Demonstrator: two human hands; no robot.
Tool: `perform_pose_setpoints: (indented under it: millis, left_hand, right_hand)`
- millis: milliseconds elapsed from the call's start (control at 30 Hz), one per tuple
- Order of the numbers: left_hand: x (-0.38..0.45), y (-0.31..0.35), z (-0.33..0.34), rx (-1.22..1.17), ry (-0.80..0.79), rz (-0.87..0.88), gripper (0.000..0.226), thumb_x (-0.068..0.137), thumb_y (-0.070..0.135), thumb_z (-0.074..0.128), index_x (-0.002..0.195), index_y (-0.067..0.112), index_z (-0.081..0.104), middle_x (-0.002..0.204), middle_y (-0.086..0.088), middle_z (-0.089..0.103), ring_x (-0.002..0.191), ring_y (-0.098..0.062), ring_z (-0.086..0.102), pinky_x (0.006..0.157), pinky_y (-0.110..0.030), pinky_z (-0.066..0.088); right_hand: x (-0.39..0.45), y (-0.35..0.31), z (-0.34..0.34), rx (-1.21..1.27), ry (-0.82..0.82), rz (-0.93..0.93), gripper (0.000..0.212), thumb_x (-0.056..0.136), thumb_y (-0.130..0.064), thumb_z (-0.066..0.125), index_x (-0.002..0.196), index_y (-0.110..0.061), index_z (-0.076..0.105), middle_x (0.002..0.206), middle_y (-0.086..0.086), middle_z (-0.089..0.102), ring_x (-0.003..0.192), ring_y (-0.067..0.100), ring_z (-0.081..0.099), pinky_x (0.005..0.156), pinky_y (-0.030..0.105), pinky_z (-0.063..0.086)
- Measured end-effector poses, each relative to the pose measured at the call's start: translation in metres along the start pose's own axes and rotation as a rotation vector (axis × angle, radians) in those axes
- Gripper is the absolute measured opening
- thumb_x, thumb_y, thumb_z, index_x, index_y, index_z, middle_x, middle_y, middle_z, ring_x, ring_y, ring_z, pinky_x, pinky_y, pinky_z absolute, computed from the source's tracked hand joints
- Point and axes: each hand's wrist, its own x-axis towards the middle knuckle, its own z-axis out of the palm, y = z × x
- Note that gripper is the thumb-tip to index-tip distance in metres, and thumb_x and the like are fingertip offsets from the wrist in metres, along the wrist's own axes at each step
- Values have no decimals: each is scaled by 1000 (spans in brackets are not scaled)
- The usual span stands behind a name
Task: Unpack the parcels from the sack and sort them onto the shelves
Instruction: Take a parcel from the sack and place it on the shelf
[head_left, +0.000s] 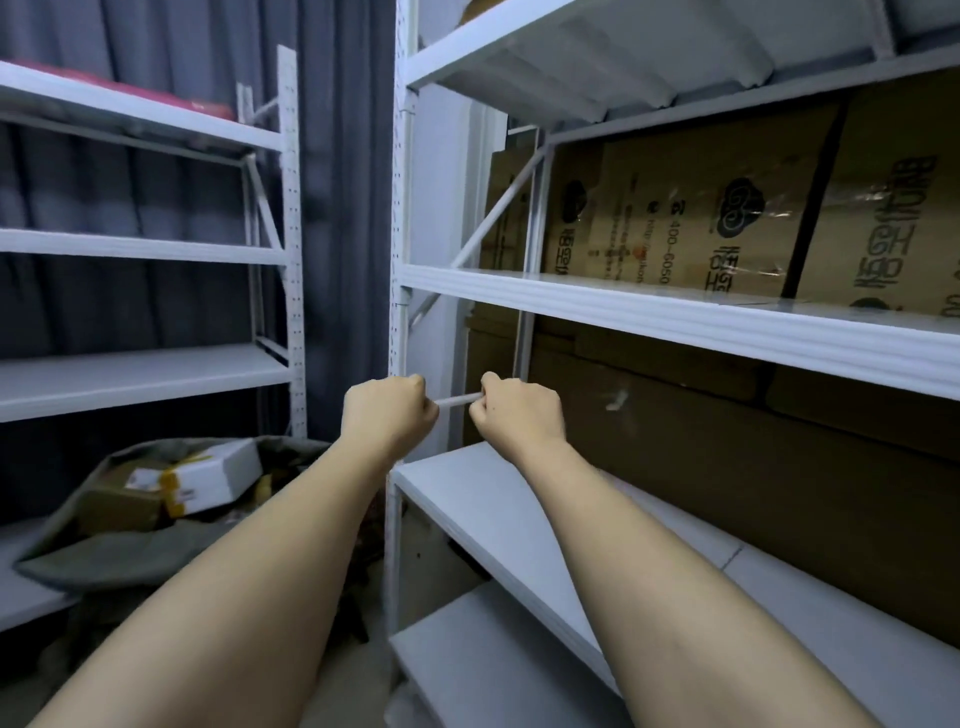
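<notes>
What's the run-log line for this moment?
left hand: grips thin white strip | right hand: grips same strip | sack: open, parcels inside | near shelf: bare
</notes>
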Motion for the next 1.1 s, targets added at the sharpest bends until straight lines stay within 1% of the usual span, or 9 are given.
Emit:
perform_pose_setpoints:
  millis: [133, 233, 333, 433, 567, 700, 800, 933, 1100]
  left_hand:
    - [4, -44, 31, 24, -79, -36, 19, 91, 30, 40, 76, 18, 39, 60, 4, 41, 53, -18, 42, 48, -27, 25]
    - [2, -73, 54, 44, -138, -67, 19, 90, 32, 41, 78, 18, 41, 62, 4, 39, 63, -25, 48, 53, -29, 27]
    - [2, -99, 80, 31, -189, -119, 20, 91, 36, 42, 80, 19, 43, 72, 1, 48, 72, -26, 55, 57, -31, 31]
    - [5, -123, 105, 23, -229, -136, 20, 91, 35, 42, 86, 17, 51, 79, -1, 57, 74, -24, 55, 59, -31, 35]
    - [18, -150, 138, 34, -273, -176, 18, 93, 34, 41, 82, 20, 46, 97, -5, 66, 90, -27, 62, 64, -31, 38]
    - [44, -176, 175, 63, -327, -234, 22, 93, 35, 40, 86, 17, 50, 94, -4, 65, 85, -25, 60, 61, -30, 35]
    - [63, -193, 201, 51, -353, -280, 22, 94, 35, 41, 79, 19, 44, 87, -5, 62, 73, -22, 51, 58, -30, 34]
    - [85, -217, 228, 41, -411, -353, 20, 94, 35, 42, 82, 20, 45, 71, 2, 47, 73, -21, 50, 59, -31, 36]
    - [100, -245, 254, 56, -409, -419, 17, 94, 33, 42, 94, 18, 50, 81, 1, 50, 77, -21, 53, 61, -31, 39]
  right_hand:
    - [18, -31, 41, 24, -49, -20, 24, 95, -22, 37, 108, -11, 54, 94, 10, 66, 81, 32, 62, 57, 31, 35]
    - [28, -53, 68, 35, -103, -40, 24, 95, -22, 39, 109, -11, 56, 91, 10, 65, 75, 31, 60, 53, 29, 30]
    - [41, -74, 98, -45, -163, -165, 20, 94, -21, 50, 109, -12, 60, 85, 6, 59, 69, 26, 59, 51, 24, 33]
    - [58, -94, 128, 42, -216, -119, 19, 94, -23, 44, 107, -14, 55, 85, 6, 60, 67, 24, 53, 53, 26, 33]
    - [88, -115, 172, 122, -240, -153, 19, 92, -20, 40, 103, -12, 53, 95, 9, 66, 81, 30, 60, 59, 30, 34]
    - [124, -129, 217, 142, -273, -214, 23, 92, -19, 39, 108, -10, 54, 102, 11, 66, 92, 34, 62, 67, 33, 36]
    - [152, -137, 246, 140, -313, -245, 25, 92, -18, 39, 109, -9, 54, 104, 12, 66, 93, 35, 62, 66, 33, 37]
    - [188, -150, 280, 169, -341, -292, 26, 92, -21, 40, 109, -10, 56, 107, 11, 66, 96, 35, 63, 67, 34, 38]
    - [222, -176, 313, 188, -375, -361, 26, 91, -21, 41, 109, -10, 56, 107, 11, 66, 94, 34, 62, 64, 33, 35]
